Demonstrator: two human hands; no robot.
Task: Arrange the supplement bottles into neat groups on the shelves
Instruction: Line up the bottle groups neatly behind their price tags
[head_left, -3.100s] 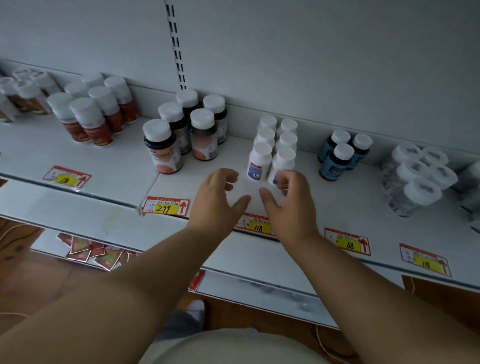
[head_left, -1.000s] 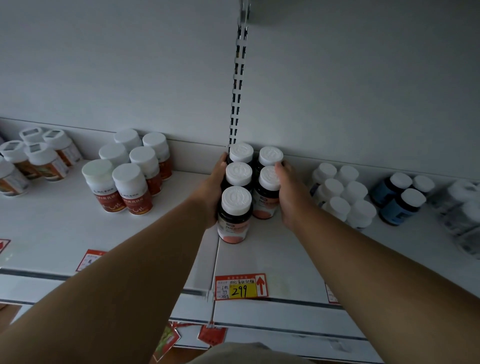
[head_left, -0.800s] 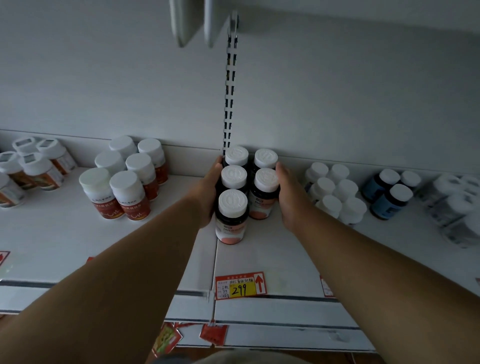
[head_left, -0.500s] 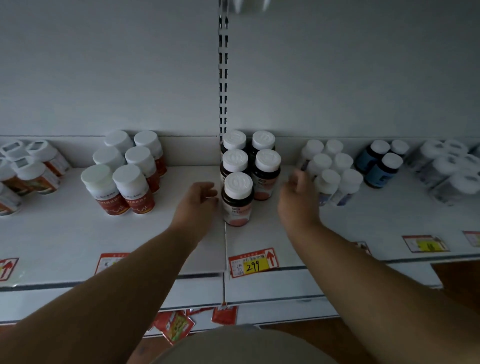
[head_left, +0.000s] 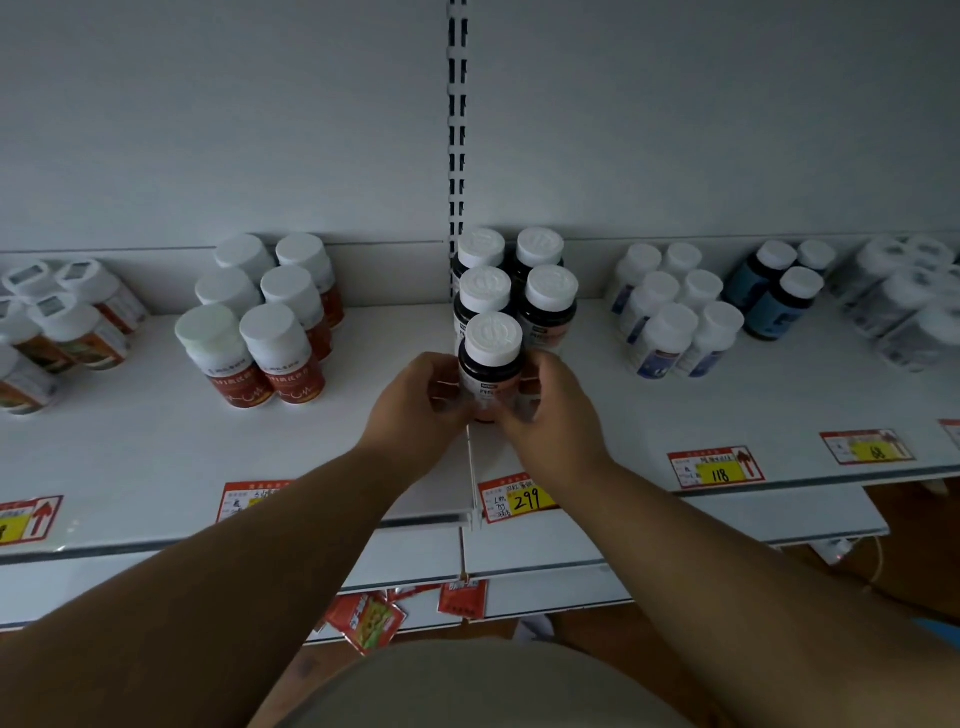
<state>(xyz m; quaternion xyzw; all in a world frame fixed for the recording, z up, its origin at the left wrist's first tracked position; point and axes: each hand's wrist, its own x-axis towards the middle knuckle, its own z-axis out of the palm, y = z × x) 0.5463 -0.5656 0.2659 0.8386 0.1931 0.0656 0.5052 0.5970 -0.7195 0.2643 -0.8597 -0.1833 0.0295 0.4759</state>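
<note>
A cluster of dark supplement bottles with white caps and pink labels stands at the middle of the white shelf (head_left: 156, 452). Its front bottle (head_left: 491, 358) is gripped from both sides: my left hand (head_left: 415, 405) curls round its left side and my right hand (head_left: 550, 410) round its right. The other dark bottles (head_left: 550, 301) stand behind it in two rows against the back wall. The lower part of the front bottle is hidden by my fingers.
Red-labelled bottles (head_left: 265, 332) stand in a group to the left, with more bottles (head_left: 62, 317) at the far left. Small white bottles (head_left: 670, 312), blue bottles (head_left: 779, 291) and clear-wrapped bottles (head_left: 904, 306) stand to the right. Price tags (head_left: 519, 499) line the shelf's front edge.
Both hands left the sides of the dark bottle cluster, drew back toward me, then closed round the front bottle. The view tilted down and shifted slightly.
</note>
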